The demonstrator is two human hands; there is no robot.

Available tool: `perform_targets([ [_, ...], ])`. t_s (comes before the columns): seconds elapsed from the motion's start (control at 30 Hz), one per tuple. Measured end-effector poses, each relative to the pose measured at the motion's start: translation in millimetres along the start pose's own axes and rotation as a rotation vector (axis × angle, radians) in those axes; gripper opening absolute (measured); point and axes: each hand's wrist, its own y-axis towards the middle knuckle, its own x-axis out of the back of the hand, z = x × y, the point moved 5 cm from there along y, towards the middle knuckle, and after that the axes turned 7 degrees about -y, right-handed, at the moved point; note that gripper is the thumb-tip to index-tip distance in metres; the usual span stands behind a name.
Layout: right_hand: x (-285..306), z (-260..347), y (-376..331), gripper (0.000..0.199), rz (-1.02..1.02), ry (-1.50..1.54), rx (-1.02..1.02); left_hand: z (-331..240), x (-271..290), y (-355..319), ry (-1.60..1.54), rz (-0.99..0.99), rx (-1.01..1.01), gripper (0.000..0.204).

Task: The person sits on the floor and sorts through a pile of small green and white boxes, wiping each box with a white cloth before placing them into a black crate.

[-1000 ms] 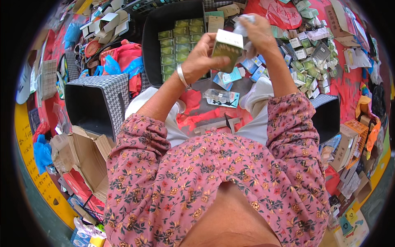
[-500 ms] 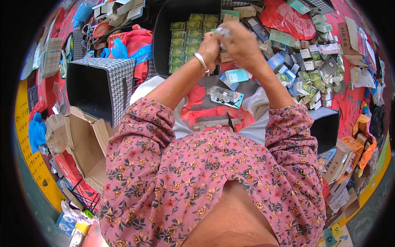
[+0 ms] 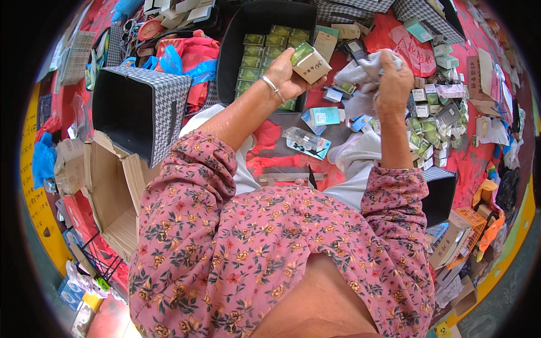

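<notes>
My left hand is closed round a small green and cream box, with its cream end turned up toward me. In my right hand a crumpled whitish cloth is bunched, its loose part hanging to the left. Just beyond my left hand stands a black bin, holding rows of similar green boxes. Right of my right hand lies a heap of small boxes, mostly green and white, some blue.
An open bin with a checked outside lies at the left, next to an open cardboard carton. A clear plastic package and a light blue card box lie between my knees. A red bag is at the far right.
My hands were together over the bin's edge. They have parted: my right hand moved right with the cloth, and the box in my left hand now shows plainly.
</notes>
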Motion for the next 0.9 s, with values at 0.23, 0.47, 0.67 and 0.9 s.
perform_targets([
  [0.23, -68, 25, -49, 0.017, 0.419, -0.502, 0.705, 13, 0, 6, -0.092, 0.076, 0.028, 0.048],
  [0.47, -22, -4, 1, 0.022, 0.12, -0.525, 0.158, -10, 1, -2, 0.149, 0.069, -0.212, 0.04],
  [0.67, -56, -2, -20, 0.068, 0.429, -0.698, 0.188, -20, 9, 2, 0.315, -0.212, -0.453, 0.023],
  [0.9, -82, 2, -48, 0.067, 0.422, -1.009, 0.305, -20, 11, -4, 0.42, -0.217, -0.578, 0.048],
])
